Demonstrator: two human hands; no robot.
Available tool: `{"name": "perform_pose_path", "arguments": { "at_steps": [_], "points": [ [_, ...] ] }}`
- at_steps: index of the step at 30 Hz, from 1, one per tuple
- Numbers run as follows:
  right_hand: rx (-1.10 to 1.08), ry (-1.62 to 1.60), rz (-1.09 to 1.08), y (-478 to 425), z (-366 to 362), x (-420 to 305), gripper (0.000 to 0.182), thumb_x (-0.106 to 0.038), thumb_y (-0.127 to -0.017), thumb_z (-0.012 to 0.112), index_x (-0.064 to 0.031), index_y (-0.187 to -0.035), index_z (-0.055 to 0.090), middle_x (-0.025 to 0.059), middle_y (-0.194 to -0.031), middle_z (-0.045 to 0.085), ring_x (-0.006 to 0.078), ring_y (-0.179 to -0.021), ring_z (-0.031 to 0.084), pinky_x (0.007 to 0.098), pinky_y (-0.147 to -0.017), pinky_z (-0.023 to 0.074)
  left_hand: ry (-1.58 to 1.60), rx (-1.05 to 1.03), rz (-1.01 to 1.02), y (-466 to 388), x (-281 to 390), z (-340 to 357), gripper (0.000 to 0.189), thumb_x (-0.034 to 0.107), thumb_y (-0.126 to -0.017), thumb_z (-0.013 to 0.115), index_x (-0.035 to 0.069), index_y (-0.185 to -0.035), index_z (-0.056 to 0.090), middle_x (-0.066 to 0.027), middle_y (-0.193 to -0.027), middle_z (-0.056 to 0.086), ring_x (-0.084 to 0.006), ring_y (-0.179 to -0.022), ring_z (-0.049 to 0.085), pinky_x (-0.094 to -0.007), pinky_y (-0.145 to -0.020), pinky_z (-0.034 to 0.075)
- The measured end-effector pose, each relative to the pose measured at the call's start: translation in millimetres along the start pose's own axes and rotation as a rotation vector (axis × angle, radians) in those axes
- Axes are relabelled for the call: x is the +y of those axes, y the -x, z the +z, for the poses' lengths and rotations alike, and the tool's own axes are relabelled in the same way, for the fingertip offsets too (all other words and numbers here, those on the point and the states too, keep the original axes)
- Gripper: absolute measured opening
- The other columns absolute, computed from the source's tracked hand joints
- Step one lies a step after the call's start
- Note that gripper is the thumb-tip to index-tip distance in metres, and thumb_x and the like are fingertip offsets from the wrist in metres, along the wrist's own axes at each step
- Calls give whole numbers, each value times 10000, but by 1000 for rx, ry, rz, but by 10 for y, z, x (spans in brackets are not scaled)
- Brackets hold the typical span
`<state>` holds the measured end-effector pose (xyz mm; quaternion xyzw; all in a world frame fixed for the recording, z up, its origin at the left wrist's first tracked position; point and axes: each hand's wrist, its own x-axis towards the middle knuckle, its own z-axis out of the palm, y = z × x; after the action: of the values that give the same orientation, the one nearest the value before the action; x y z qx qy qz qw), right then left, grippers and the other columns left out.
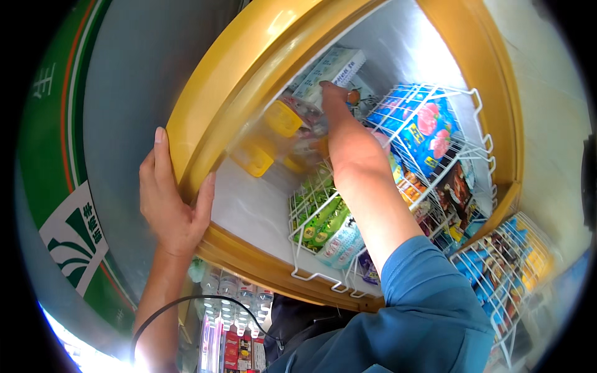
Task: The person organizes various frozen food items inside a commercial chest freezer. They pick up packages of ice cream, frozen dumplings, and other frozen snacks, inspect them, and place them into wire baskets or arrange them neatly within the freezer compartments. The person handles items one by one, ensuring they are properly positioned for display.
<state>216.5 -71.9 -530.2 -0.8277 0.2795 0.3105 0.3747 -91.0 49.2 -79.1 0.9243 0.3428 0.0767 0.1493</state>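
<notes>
A chest freezer with a yellow rim stands before me, its inside lit. My left hand grips the corner of the yellow-framed freezer lid, thumb on one side and fingers on the other. My right arm reaches deep inside, and my right hand is at a pale printed carton near the bottom; its fingers are partly hidden, so its hold cannot be told. Yellow plastic containers and wrapped packs lie beside it.
White wire baskets hang in the freezer, with blue packs at the right and green packs nearer me. Outside, another wire basket holds packets. Bottled water packs stand below left. A black cable crosses near my left forearm.
</notes>
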Motion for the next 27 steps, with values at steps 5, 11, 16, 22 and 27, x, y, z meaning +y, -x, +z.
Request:
{"name": "perform_pose_path", "arguments": {
  "at_steps": [5, 11, 16, 22, 27],
  "points": [
    [225, -190, -17, 320, -108, -81, 438, -216, -773, 795, 59, -1099, 692, 255, -1128, 726, 396, -1070, 710, 442, -910, 570, -54, 11, -21, 64, -3, 55, 842, 257, -906, 753, 91, -1604, 312, -196, -1316, 564, -391, -1161, 585, -445, -971, 503],
    [165, -356, -209, 1990, -967, -637, 419, -189, -779, 803, 79, -1072, 670, 273, -1130, 716, 410, -1011, 720, 451, -839, 567, -61, 26, -4, 12, 137, -27, 799, 297, -942, 716, 140, -1614, 312, -180, -1326, 560, -387, -1161, 587, -460, -970, 505],
    [-59, -627, -318, 3088, -1747, -820, 470, -193, -828, 797, 78, -1154, 595, 195, -1072, 702, 304, -961, 703, 409, -860, 535, -47, 45, 3, 43, 100, -20, 797, 307, -943, 713, 141, -1612, 313, -179, -1301, 568, -391, -1142, 591, -462, -958, 506],
    [-273, -1153, -408, 3383, -2364, -331, 654, -251, -937, 737, 21, -1439, 418, 118, -1373, 560, 238, -1270, 555, 400, -1068, 450, -45, 85, 63, 27, 38, -5, 824, 318, -921, 730, 139, -1609, 315, -183, -1251, 582, -389, -1098, 600, -472, -933, 510],
    [-162, -1109, -335, 3100, -2943, 180, 676, -471, -994, 632, -37, -1477, 442, 116, -1419, 574, 274, -1308, 559, 446, -1099, 442, -42, 56, 17, 62, 44, -13, 835, 377, -904, 727, 159, -1608, 333, -168, -1261, 577, -377, -1116, 594, -477, -945, 510]
  ]
}}
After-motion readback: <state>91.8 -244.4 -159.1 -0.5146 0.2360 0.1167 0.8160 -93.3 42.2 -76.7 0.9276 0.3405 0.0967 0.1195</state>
